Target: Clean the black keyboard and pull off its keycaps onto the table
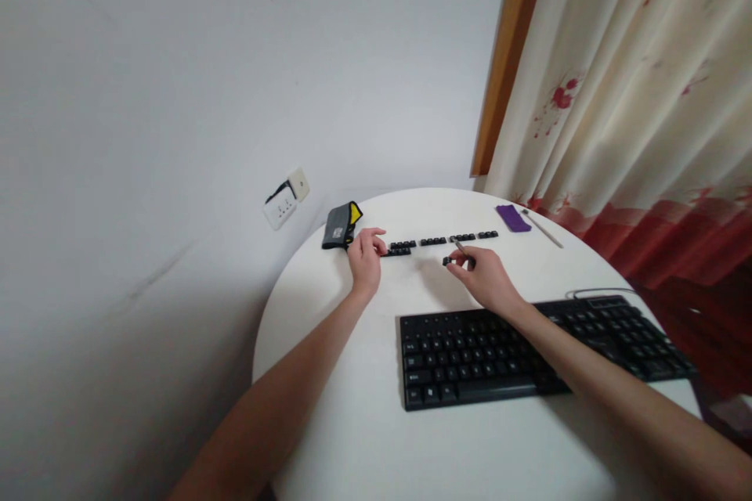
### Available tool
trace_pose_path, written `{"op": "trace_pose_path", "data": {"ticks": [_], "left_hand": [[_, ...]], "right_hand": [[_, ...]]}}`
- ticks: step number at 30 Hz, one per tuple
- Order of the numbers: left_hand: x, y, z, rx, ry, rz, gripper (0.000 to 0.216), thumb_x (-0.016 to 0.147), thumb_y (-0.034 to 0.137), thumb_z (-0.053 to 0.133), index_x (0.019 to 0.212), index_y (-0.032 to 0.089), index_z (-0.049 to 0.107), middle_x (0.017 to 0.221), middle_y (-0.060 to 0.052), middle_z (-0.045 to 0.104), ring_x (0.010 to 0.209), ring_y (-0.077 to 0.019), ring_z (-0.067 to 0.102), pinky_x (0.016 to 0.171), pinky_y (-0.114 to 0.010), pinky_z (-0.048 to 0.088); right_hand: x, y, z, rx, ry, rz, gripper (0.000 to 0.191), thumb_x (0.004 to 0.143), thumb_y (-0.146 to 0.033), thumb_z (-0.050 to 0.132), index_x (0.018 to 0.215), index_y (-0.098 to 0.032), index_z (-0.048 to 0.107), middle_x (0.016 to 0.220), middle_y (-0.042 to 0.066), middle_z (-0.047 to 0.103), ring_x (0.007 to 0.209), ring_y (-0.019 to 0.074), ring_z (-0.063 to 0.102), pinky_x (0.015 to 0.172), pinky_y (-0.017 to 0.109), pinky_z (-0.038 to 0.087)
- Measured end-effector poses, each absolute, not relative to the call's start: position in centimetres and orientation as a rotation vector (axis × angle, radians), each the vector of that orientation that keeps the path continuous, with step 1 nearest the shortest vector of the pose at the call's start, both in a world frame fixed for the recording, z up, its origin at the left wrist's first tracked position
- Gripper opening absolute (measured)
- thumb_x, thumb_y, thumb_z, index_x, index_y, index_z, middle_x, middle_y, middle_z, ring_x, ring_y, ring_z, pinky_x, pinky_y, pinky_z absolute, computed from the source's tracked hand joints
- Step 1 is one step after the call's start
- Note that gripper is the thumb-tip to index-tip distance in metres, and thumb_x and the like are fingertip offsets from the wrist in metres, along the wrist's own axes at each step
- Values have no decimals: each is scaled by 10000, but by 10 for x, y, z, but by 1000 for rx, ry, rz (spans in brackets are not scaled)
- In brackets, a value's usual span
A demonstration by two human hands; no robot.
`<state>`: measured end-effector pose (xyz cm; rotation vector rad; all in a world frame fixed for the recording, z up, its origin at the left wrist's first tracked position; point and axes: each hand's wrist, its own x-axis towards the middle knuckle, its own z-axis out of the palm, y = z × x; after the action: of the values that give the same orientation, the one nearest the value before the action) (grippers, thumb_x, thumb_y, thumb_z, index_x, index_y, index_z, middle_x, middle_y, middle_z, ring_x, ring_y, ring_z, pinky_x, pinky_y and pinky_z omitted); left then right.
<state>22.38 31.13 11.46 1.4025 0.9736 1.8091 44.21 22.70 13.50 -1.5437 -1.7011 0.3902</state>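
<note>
A black keyboard [529, 348] lies on the round white table [376, 423], and my right forearm crosses over it. Beyond it, loose black keycaps [435, 241] sit in short rows. My left hand [365, 254] rests at the left end of the rows, fingers curled on a group of keycaps [398, 251]. My right hand [482, 270] pinches a thin metal tool [459, 247], its fingertips at a single black keycap [448, 261] on the table.
A grey and yellow pouch [341, 225] lies at the table's far left edge. A purple cloth [513, 218] and a thin stick [541, 228] lie at the far right. A wall socket [280, 208] is on the wall. Curtains [634, 109] hang at the right.
</note>
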Motion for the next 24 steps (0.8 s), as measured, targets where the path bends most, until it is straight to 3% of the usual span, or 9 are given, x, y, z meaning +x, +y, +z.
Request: {"op": "trace_pose_path", "data": {"ticks": [4,11,18,24], "left_hand": [[210,332,101,1267,1065,1879,448,957,490,413,776,152,645,497,17,496,469,-103,448,472,-215,325],[206,345,84,1266,1099,1841,502,954,537,401,751,145,640,477,13,494,447,-102,439,469,-223,327],[207,351,81,1250,1041,1829,554,937,604,396,720,147,625,479,12,493,441,-99,443,451,-223,322],[208,351,80,1276,1039,1814,560,936,607,396,720,146,628,487,7,501,452,-103,464,448,-223,332]], "right_hand": [[426,259,123,-1692,-1819,400,123,780,-211,661,858,-146,731,795,48,720,723,164,621,675,246,412],[407,299,101,-1794,-1880,425,89,756,-162,647,776,-146,732,760,78,727,723,193,656,620,240,395],[408,303,95,-1905,-1794,418,178,728,-242,702,865,-132,723,853,108,738,803,208,678,667,242,441],[405,305,94,-1993,-1717,443,132,728,-283,699,753,-156,721,806,108,730,782,216,681,642,253,452]]}}
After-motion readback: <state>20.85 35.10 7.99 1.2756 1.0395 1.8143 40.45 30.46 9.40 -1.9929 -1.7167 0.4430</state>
